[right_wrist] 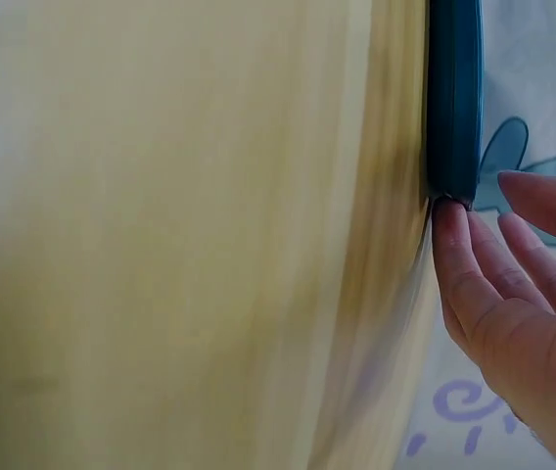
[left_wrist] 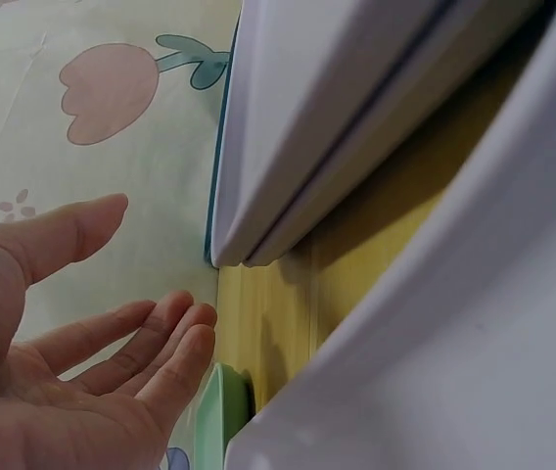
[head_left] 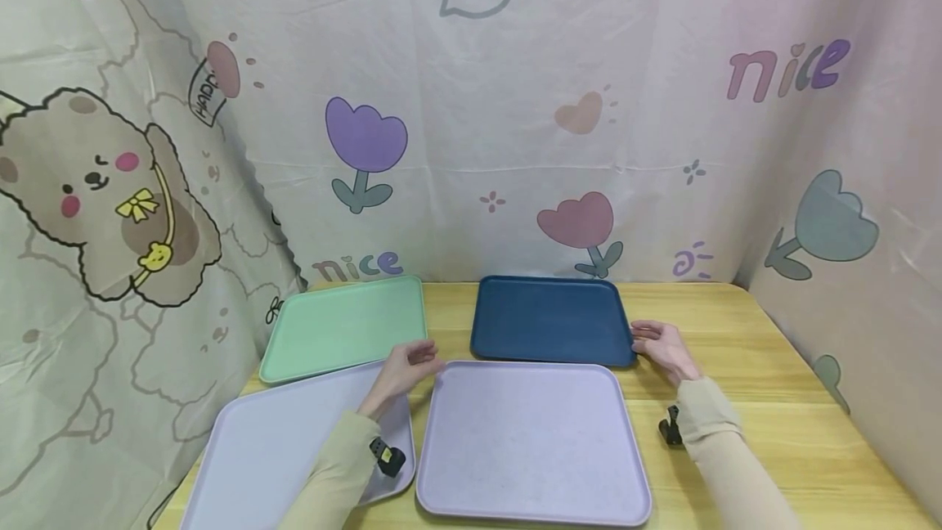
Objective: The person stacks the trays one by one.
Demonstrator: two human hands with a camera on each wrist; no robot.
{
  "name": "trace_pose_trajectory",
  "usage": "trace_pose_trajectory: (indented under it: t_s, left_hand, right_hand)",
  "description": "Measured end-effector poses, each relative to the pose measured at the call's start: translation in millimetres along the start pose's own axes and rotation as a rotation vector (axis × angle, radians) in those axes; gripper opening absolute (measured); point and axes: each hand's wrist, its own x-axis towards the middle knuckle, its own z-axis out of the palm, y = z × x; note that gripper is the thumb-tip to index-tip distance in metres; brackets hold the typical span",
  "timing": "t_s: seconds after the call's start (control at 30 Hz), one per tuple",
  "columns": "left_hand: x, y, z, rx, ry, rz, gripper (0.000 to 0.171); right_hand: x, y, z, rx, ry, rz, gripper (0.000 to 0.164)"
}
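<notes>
A dark blue tray [head_left: 552,321] lies at the back of the wooden table. At its near right corner, my right hand [head_left: 666,348] touches the rim with its fingertips, the thumb held apart, as the right wrist view shows. A light purple tray [head_left: 533,440] lies in front of the blue one; two stacked edges show on it in the left wrist view. My left hand [head_left: 402,372] hovers by that tray's far left corner, holding nothing, its fingers loosely extended and its thumb spread.
A mint green tray [head_left: 346,325] lies at the back left. Nearer on the left, a pale lavender tray [head_left: 294,440] sits askew, partly under the left forearm. Bare wood of the table [head_left: 795,440] shows at the right. A printed curtain [head_left: 456,105] hangs behind.
</notes>
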Motion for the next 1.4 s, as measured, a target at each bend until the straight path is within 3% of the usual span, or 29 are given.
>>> trace_pose_trajectory:
  t_s: [0.3,0.63,1.03,1.4]
  left_hand:
    - [14.6,0.8,1.3,0.009,-0.004,-0.001,0.056]
    - [42.3,4.3,2.2,0.030,0.014,-0.023,0.053]
    - [82.3,3.5,7.7,-0.012,0.027,-0.094,0.050]
    - [101.2,-2.7,11.3,-0.035,-0.013,-0.070,0.049]
  right_hand:
    - [8.1,-5.2,19.5,0.039,-0.026,-0.052,0.053]
    - [11.3,-12.7,33.2,0.005,-0.057,-0.077,0.054]
    - [21.3,-11.0,29.7,-0.010,-0.063,-0.076,0.052]
    - [35.5,-13.1,25.6,0.027,-0.052,-0.058,0.050]
